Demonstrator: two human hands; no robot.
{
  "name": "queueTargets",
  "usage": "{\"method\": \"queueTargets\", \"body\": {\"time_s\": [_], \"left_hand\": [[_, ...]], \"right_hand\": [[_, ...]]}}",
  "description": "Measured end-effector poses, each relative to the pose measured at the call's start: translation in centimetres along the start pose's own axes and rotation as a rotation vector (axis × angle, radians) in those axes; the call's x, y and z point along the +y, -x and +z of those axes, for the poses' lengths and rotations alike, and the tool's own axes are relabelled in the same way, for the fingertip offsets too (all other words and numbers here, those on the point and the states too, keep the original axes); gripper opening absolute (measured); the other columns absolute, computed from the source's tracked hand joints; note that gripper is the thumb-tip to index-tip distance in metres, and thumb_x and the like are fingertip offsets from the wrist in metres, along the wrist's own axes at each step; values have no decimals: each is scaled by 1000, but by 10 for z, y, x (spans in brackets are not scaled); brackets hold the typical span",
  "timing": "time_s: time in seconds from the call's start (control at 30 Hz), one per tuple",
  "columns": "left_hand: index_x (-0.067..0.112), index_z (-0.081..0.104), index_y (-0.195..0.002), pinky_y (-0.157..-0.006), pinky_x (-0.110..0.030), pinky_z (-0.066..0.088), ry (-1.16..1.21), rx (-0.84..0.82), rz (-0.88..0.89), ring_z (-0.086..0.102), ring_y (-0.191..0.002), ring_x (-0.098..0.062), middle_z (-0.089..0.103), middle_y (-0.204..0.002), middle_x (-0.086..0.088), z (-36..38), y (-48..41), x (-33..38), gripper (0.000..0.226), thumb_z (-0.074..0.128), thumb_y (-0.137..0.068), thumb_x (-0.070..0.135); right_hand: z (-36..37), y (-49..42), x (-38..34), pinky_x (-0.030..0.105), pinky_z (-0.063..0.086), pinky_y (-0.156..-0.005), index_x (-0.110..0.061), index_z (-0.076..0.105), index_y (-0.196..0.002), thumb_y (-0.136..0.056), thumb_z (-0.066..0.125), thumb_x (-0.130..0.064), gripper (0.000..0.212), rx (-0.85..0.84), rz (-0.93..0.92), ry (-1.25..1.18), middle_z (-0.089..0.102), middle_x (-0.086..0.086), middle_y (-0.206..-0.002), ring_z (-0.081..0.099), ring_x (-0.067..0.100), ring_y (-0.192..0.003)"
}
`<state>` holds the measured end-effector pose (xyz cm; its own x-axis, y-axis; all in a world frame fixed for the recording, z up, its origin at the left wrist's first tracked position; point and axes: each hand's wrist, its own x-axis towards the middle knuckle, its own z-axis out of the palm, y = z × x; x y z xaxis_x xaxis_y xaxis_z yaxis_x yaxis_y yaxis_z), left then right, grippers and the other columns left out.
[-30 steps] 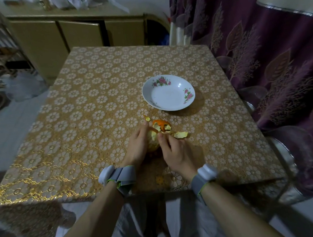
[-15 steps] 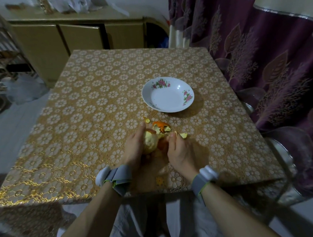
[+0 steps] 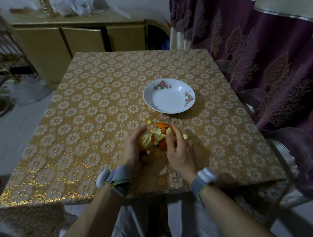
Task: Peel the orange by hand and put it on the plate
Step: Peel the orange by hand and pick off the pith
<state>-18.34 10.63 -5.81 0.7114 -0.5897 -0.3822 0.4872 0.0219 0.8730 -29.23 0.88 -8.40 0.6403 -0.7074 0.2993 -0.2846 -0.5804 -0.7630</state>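
Nothing here can be read as writing, number or brand; the plate (image 3: 169,102) and the tablecloth (image 3: 92,105) show only flower patterns.

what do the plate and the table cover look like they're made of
Plate: probably glazed ceramic, glossy white with pink flower prints; melamine possible. Table cover: probably vinyl or plastic, shiny gold floral pattern that looks embossed and catches light.

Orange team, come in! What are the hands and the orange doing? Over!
Left hand grips the part-peeled orange. Right hand pinches its loose peel. Plate holds nothing yet; only a small peel scrap lies between.
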Motion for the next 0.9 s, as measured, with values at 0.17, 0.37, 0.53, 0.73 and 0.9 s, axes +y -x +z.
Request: {"method": "queueTargets", "body": {"time_s": [0.17,0.37,0.53,0.73,0.9], "left_hand": [[12,67,-103,-63,-30,54,50,91,-13,64,-72,-21,67,-99,-11,10,-4,-2,45,68,-77,49],[18,63,-105,-76,-30,50,-187,93,130,59,-92,-17,60,-106,-1,25,5,-2,25,57,-95,40],[21,62,-113,-93,-35,50,-359,-8,250,61,-103,-22,64,-111,-2,31,3,-11,25,50,-100,39],[26,58,-110,-86,-34,51,-475,34,362,62,-97,-15,65,-104,2,30,-1,-20,23,46,-101,44],[27,56,-110,-80,-30,48,-543,54,419,59,-96,-12,61,-101,9,30,-1,-22,18,46,-102,40]], "right_hand": [[3,-1,4,10,47,-78,-15,56,-136,-104,29,-37,48,56,-38,-13,70,-1,-114,65,8,-95],[-1,4,1,15,32,-45,-25,53,-77,-100,36,-46,35,-6,-19,-57,47,-8,-53,52,4,-52],[1,2,2,12,32,-51,-27,56,-82,-100,31,-53,40,-48,-28,56,57,-9,-62,54,1,-56],[7,1,7,26,32,-60,-26,52,-85,-103,32,-36,28,-101,-1,140,67,7,-78,62,24,-69],[4,-1,8,28,33,-63,-18,59,-90,-101,33,-34,32,-170,58,116,68,10,-83,61,26,-73]]}}
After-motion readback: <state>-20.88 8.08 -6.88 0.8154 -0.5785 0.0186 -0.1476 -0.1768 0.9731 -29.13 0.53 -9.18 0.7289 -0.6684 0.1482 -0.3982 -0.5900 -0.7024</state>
